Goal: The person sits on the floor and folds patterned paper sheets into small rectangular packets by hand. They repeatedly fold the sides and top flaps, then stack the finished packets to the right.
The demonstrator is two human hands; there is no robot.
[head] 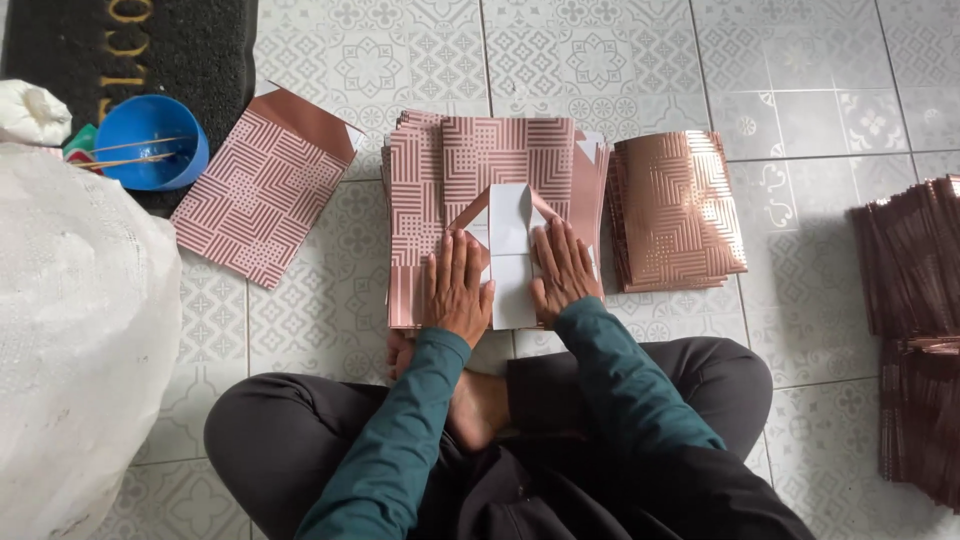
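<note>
Currently, left hand [457, 290] and right hand [563, 272] are pressing flat, fingers together, on the folded sheet [510, 235]; tiled floor [800, 90] lying open behind.

I see paper bags, all copper-pink with line patterns. One flat bag [262, 190] lies on the floor at left. A pile of unfolded sheets [430, 190] is in the middle, a shiny folded pile [675, 210] just right, dark stacks [915, 320] far right.

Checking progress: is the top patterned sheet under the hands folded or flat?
Folded: the top sheet has flaps turned in, white underside showing, pressed by the left hand and right hand.
</note>
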